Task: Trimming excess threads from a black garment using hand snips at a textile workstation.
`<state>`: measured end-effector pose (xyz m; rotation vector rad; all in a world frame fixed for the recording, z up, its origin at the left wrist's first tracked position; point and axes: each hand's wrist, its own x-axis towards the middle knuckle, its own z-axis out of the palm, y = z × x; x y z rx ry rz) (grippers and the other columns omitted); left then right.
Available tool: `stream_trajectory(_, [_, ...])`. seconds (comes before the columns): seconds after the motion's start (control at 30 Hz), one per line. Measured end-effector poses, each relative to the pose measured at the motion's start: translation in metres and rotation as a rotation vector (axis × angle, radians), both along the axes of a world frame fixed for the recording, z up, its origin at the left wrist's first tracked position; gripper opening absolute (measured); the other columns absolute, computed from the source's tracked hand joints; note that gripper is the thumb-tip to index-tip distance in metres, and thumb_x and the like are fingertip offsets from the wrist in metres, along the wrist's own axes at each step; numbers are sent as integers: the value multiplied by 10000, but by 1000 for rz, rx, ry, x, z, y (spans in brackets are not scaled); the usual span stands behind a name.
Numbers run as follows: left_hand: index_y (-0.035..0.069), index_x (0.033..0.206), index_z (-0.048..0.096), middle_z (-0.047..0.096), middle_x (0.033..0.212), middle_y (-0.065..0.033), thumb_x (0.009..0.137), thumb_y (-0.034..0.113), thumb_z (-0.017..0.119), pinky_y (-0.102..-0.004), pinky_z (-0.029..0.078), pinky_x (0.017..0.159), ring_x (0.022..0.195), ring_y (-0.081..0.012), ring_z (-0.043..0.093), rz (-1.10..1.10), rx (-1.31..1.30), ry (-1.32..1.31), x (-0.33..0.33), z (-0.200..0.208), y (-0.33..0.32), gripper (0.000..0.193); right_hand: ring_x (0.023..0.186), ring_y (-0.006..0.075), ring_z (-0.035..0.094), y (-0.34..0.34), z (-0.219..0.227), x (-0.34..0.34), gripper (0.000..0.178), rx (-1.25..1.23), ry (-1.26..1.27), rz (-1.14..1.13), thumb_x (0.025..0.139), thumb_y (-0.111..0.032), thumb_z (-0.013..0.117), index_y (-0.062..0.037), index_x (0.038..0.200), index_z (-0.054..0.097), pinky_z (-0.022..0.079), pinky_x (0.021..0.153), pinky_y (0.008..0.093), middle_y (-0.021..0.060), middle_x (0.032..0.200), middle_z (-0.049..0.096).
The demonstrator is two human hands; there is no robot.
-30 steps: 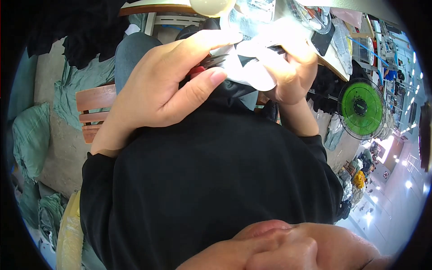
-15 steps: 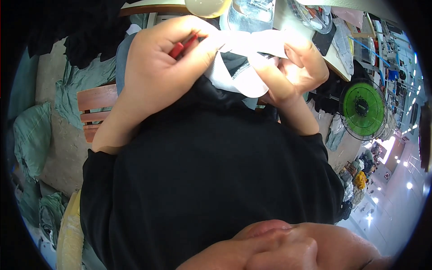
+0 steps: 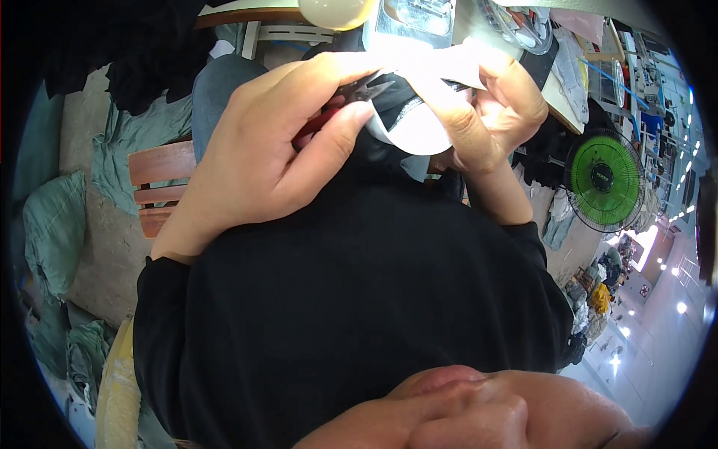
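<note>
My left hand (image 3: 273,146) is closed around a pair of small thread snips (image 3: 365,91). Their red handles are mostly hidden in the palm, while the metal blades stick out past thumb and forefinger, tips apart, at the edge of the cloth. My right hand (image 3: 490,112) pinches a white cloth band (image 3: 422,135), which curves round in a loop. Inside the loop lies dark fabric with a stitched edge (image 3: 407,111). Strong light washes out the upper part of the band and some fingertips.
Beyond my hands stands a work table with a shiny metal plate (image 3: 411,19) and a clear plastic container (image 3: 516,26). A green-bladed fan (image 3: 604,173) is at the right. To the left are a wooden slatted seat (image 3: 161,172) and green cloth bundles (image 3: 56,224).
My left hand has turned and come slightly nearer my body; the snips' blades now show beside the band. The red handles have gone deeper into the grip. My right hand still pinches the cloth.
</note>
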<state>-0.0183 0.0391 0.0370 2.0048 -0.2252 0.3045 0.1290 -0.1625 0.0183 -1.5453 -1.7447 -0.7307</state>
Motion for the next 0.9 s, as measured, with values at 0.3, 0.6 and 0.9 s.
stream_trajectory(0.3, [-12,1240,663,720,934,-107,909,65,669,-245,480,707,766,-162,646,-6,3,33,-2,-2,2,341,811,297,666,-6,-2,2,276,-25,79,-23,686,-61,772,-51,959,739,545,619,269,258,1024,627])
stream_trajectory(0.6, [-14,1232,667,728,961,-112,915,65,661,-227,483,700,799,-138,663,-5,66,-26,1,-4,4,326,845,298,681,-3,-6,-2,327,0,-20,-82,620,-117,826,-108,938,750,573,653,288,233,1024,636])
stream_trajectory(0.9, [-11,1250,636,716,921,-87,999,68,535,-207,464,650,724,-99,621,-23,-98,-35,1,-16,2,282,836,294,680,1,-3,-3,350,-6,17,-43,593,-120,811,-108,937,750,562,647,287,220,1017,642])
